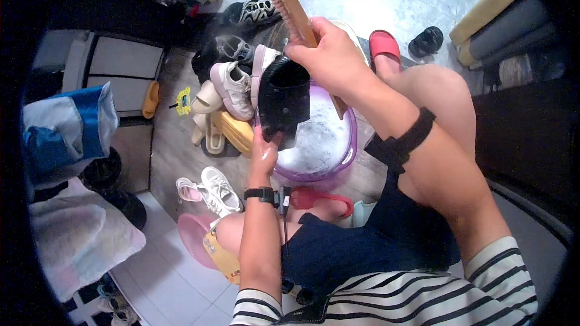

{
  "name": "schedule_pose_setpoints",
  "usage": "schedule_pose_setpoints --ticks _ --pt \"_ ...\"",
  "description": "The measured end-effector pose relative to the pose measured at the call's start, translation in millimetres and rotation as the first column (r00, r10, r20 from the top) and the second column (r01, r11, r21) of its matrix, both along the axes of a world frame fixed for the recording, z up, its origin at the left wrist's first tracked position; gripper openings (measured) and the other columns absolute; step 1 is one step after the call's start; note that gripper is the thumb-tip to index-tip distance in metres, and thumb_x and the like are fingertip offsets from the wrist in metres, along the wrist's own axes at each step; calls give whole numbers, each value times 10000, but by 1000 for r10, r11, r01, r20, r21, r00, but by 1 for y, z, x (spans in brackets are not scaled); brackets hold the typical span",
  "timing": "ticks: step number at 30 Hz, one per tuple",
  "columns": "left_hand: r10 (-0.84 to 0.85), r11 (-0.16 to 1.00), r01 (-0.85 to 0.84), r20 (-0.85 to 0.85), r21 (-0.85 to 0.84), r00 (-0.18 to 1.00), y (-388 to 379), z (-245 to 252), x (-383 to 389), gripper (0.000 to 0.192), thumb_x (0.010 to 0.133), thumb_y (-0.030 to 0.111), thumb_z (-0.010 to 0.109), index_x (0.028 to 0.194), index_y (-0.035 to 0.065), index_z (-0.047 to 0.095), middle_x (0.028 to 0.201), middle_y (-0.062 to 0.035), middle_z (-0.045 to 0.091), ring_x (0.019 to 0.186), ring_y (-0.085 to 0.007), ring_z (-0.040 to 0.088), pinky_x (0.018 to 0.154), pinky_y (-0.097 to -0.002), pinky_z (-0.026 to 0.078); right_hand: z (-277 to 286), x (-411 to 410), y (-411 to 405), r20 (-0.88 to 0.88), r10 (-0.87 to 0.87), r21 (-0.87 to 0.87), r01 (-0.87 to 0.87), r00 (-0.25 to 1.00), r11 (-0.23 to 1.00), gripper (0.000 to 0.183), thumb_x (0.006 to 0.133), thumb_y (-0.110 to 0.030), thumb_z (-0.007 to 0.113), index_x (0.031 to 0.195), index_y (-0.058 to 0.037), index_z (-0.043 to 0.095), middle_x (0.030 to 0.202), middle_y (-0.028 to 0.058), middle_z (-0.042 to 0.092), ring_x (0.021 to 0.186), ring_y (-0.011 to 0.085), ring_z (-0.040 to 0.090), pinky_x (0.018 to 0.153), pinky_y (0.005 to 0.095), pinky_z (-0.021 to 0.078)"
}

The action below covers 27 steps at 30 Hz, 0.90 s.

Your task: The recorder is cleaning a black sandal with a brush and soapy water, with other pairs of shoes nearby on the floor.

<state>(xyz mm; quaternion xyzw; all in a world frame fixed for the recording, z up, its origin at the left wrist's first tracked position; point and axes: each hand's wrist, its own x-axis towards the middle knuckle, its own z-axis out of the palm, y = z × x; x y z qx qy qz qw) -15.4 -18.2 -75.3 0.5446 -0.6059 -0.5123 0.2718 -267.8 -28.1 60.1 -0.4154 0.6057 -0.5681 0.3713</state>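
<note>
Above a purple basin (352,147) of sudsy water, my left hand (266,149) grips a black slide sandal (283,99) by its lower end, with its strap facing up. My right hand (324,52) holds a wooden scrub brush (297,13) by its body, bristles facing left, just above the sandal's upper end. The brush's lower end shows below my right wrist, over the basin. White sneakers (229,86) lie against the basin's left side, next to yellow slides (233,131).
White shoes (221,190) and a pink basin (195,240) are at lower left. Black shoes (256,11) lie beyond the basin. A black shoe (426,41) is at upper right. Beige slides (213,138) and an orange slide (150,99) lie left.
</note>
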Motion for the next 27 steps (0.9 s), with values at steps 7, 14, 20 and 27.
schedule_pose_setpoints --ticks 7,14,20,27 --pt "95 995 -64 531 -76 842 16 -100 35 324 744 53 685 1013 -6 514 971 -194 600 926 -336 584 831 -401 439 32 -7 12 121 64 -55 -57 991 997 374 732 -230 635 1003 23 589 827 180 646 748 256 629 712 346 494" --pt "-11 998 -32 702 47 713 25 -139 15 311 781 71 613 1042 -6 463 1026 -238 570 957 -412 559 821 -458 434 56 -23 22 251 52 -52 -40 966 998 297 739 -190 624 905 53 578 687 111 618 608 155 577 585 306 473" --pt "-98 990 -29 804 141 586 28 -136 -10 266 810 87 498 1052 15 412 1043 -250 569 951 -457 554 811 -533 425 51 -17 21 273 15 -48 -2 962 999 248 754 -140 595 910 51 574 663 108 607 575 146 561 552 297 461" --pt "-112 992 16 827 124 551 21 -139 -1 290 798 67 497 1068 9 408 988 -239 598 916 -456 571 800 -525 435 46 -5 16 343 23 -79 4 939 997 233 760 -150 602 890 42 581 664 132 610 585 180 578 565 320 465"
